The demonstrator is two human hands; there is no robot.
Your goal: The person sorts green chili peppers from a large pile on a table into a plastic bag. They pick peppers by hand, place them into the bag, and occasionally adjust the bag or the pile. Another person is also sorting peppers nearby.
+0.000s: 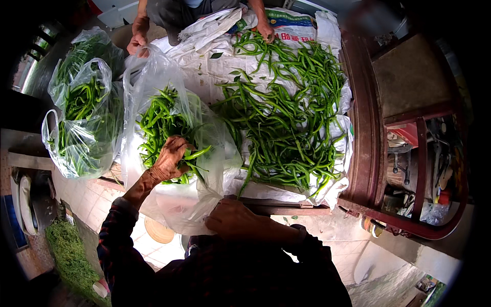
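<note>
Several green peppers (200,153) lie beneath and jut past a person's curled left hand (172,156) inside a clear plastic bag (217,143); whether the fingers are closed on any cannot be told. The right hand (234,219) clutches the bag's near edge, near loose peppers (286,128) spread over white sacking (202,71).

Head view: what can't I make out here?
All in the head view:
Left hand: some fingertips, hidden by its own back and the peppers.
Right hand: exact grip, lost in shadow.
Co-worker: head, cut off by the top edge.
Grey shape, upper right: too blurred to identify.
</note>
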